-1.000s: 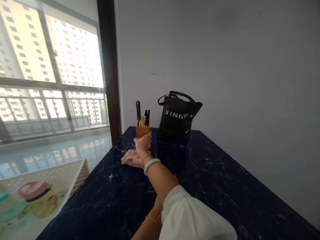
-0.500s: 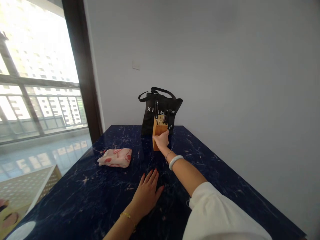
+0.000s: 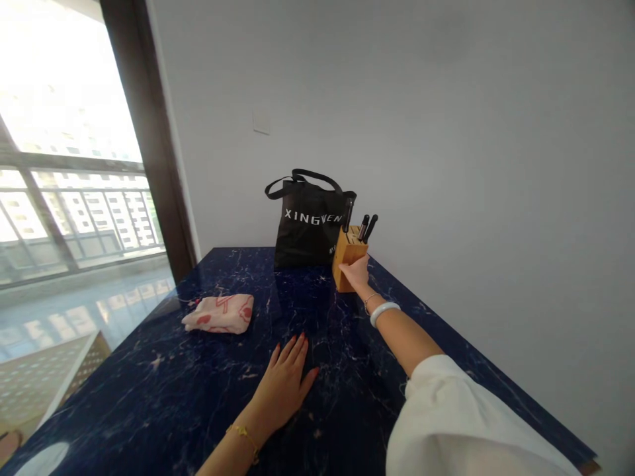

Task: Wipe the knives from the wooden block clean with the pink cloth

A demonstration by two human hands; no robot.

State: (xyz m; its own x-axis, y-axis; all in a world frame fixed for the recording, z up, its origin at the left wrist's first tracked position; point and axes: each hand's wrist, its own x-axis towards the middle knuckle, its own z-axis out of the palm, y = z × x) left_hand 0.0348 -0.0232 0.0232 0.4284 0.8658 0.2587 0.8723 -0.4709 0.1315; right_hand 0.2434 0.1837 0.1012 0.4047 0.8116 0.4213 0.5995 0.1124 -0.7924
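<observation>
My right hand (image 3: 356, 272) grips the front of a wooden knife block (image 3: 342, 254) near the far right of the table. Several black-handled tools (image 3: 367, 228) stick up from its top; their blades are hidden inside. Just left of the block, and partly behind it, a black tote bag (image 3: 305, 241) with white lettering stands upright. My left hand (image 3: 285, 380) lies flat on the dark blue marbled table (image 3: 173, 390), fingers stretched out and holding nothing. A folded pink-and-white cloth (image 3: 221, 314) rests to its upper left.
A pale wall (image 3: 446, 165) runs behind and along the right of the table. At the left is a large window (image 3: 74, 198) with a dark frame. A perforated cream container (image 3: 44, 383) stands beside the table's left edge, and a white round object (image 3: 42, 459) shows at lower left.
My right hand has moved the knife block to the right, from in front of the tote bag to its right side, uncovering the lettering. My left hand has stayed flat on the table.
</observation>
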